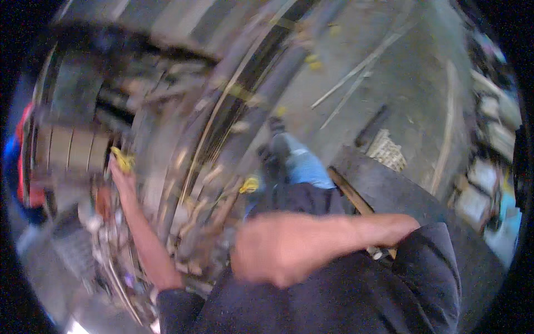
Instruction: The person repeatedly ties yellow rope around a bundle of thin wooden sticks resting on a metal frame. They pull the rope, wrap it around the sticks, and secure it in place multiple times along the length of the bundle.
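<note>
L hand (123, 173) on yellow bit (121, 160), grip unclear | R hand (272, 250) blurred, maybe closed | floor (411, 72) open right

Your left hand (123, 178) is stretched out to the left with a small yellow piece (122, 160) at its fingertips; motion blur hides its exact shape and whether you grip it or only touch it. It sits against a large curved metal frame (183, 161) of long grey and dark strips that arc up and to the right. More small yellow pieces (250, 185) dot these strips, one near the middle, others higher up.
</note>
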`<state>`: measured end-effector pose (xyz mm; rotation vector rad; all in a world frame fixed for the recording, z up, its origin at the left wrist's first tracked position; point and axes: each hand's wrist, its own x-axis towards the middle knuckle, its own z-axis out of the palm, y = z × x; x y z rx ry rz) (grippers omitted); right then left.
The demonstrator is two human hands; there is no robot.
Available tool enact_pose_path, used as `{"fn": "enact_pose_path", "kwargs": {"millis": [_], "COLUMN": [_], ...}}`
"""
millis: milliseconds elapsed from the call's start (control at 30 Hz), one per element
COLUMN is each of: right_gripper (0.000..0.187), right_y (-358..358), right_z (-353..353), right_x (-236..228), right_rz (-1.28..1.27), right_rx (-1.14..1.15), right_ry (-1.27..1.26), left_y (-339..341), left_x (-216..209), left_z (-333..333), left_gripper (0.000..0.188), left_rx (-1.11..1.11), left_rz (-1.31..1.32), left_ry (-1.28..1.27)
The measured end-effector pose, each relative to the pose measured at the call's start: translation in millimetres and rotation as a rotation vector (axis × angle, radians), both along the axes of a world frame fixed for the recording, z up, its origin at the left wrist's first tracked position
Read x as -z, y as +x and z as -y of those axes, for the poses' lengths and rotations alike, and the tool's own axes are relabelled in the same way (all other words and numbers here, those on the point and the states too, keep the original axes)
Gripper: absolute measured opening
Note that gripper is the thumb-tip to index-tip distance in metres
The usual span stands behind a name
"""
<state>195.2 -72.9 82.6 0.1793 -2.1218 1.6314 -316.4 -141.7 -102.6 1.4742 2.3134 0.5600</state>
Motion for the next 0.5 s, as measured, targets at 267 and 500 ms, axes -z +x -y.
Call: {"fn": "enact_pose_path", "kwargs": {"millis": [267,500], "right_gripper": [0.031,0.016], "right_y": [98,251], "right_z": [-69,-160], "right_x": [67,287], "right_rz": [0.181,0.59], "right_rx": [0.922,1.568], "right_ry": [-0.005,-0.857], "left_y": [127,367], "left_x": [-16,-94], "left_z": [-143,-314], "left_gripper": [0.043,0.034], "left_rx": [-0.049,0.12], "left_rz": [0.153,-0.072], "left_ry": [-0.156,0.425]}}
